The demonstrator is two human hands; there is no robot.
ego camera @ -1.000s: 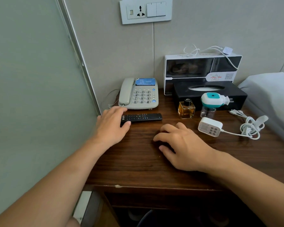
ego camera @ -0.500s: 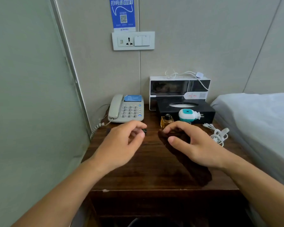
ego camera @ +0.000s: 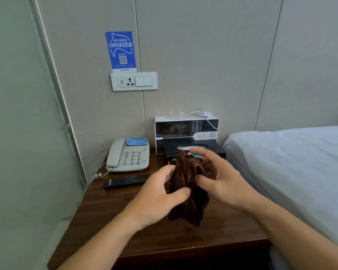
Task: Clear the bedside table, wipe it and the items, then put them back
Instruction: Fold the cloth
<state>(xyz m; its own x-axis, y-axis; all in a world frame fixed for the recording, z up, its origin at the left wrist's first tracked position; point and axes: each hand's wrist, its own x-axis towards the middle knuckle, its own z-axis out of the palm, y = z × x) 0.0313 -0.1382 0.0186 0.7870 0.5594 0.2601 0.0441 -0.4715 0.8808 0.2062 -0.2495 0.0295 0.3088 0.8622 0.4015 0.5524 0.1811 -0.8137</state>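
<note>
Grey panelled wall (ego camera: 213, 55) at twelve o'clock, carrying socket plate (ego camera: 134, 81) and blue sign (ego camera: 121, 50). Frosted glass (ego camera: 18, 133) at nine. Bed (ego camera: 293, 162) at three.

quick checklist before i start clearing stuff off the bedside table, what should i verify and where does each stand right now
1. Cloth in hand: ok. The brown cloth is bunched between the left hand and the right hand, lifted off the table.
2. A hand free to lift items: not ok. Both have a grip on the cloth.
3. Table cleared: not ok. The telephone, remote, black tissue box and white box are on the bedside table.
4. Phone cord slack: cannot tell. The coiled cord runs off the left edge.
5. Small items behind the cloth: cannot tell, mostly hidden.
6. Put-down spot: ok. The bed is alongside on the right.
</note>
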